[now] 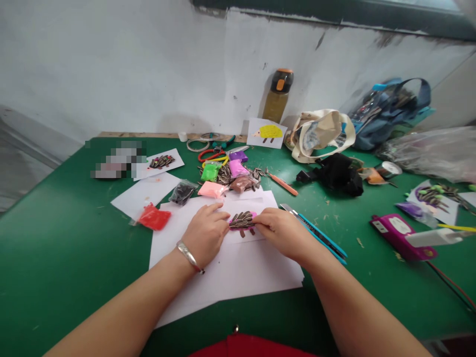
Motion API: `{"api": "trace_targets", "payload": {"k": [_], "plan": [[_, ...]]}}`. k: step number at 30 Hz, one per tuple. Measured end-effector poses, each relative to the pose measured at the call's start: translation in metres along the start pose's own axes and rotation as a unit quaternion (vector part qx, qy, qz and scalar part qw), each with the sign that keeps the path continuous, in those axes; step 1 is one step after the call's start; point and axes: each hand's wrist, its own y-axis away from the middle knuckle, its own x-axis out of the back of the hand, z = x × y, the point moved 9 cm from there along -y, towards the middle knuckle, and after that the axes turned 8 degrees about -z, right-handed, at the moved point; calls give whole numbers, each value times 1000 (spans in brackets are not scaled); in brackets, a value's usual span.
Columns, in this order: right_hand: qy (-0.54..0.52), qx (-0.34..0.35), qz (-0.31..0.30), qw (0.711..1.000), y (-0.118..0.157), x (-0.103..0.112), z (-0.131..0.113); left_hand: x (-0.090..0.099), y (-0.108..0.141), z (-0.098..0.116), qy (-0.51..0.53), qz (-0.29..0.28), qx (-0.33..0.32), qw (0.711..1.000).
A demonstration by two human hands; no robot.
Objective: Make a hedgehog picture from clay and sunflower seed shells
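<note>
The left hand (206,234) and right hand (284,233) are half-closed, fingertips touching either side of one pink clay hedgehog (241,220) set with sunflower seeds. It lies between them on a white paper sheet (223,277).

Over by the scuffed white wall (148,69), a water bottle (278,95) with an orange-trimmed black lid stands tall! Next to it slumps a canvas tote bag (320,135), then a blue backpack (390,114) leaning at the wall, a black cloth bundle (334,173) out front, and on the right, a magenta plastic case (399,237) on the green table (55,258)!
</note>
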Motion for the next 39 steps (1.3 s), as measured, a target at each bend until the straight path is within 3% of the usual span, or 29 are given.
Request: {"api": "trace_targets", "payload": {"k": [6, 11, 17, 28, 32, 39], "plan": [[5, -3, 10, 1000, 1, 2, 1, 8, 1, -4, 29, 0, 10, 1000], [8, 1, 14, 1000, 1, 3, 2, 19, 2, -9, 43, 53, 19, 997], [-13, -4, 37, 999, 2, 6, 1, 4, -2, -6, 74, 12, 29, 997], [-84, -10, 44, 995, -3, 3, -9, 2, -1, -9, 73, 27, 42, 996], [-111, -23, 55, 992, -9, 0, -9, -3, -3, -10, 67, 0, 57, 996], [-25, -14, 37, 999, -21, -2, -23, -9, -2, -13, 60, -23, 92, 994]]}}
